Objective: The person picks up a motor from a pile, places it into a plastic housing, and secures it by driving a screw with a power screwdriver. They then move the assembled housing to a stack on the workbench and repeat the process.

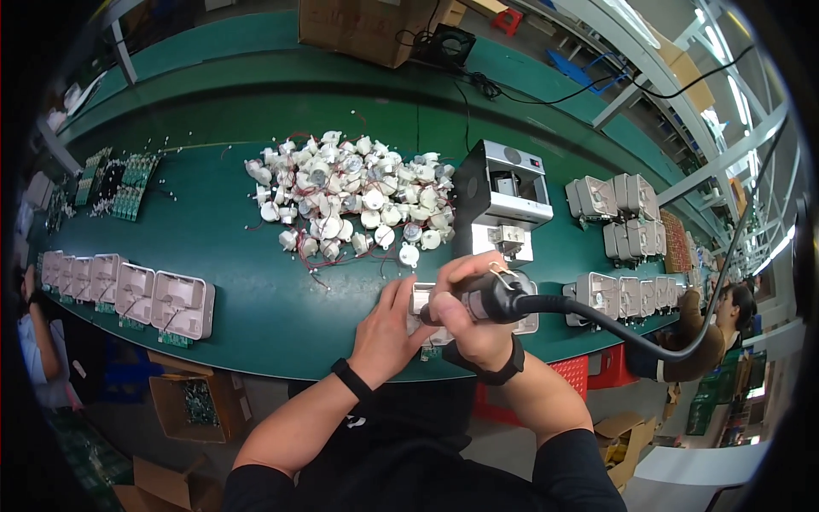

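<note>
Gripping one black corded tool (514, 302), the right hand (474, 337) is leaning over one pale housing (421, 294) near the front edge of the green desk (273, 320). The left hand (384, 335) is touching that housing, thumb and fingers spread; whether its grip is firm cannot be told. About six housings (105, 276) are lining the left end; one machine (522, 210) is standing beside countless white wired parts (357, 192). Lights (739, 98) are glowing at upper right; open desk is stretching between row and left hand.
</note>
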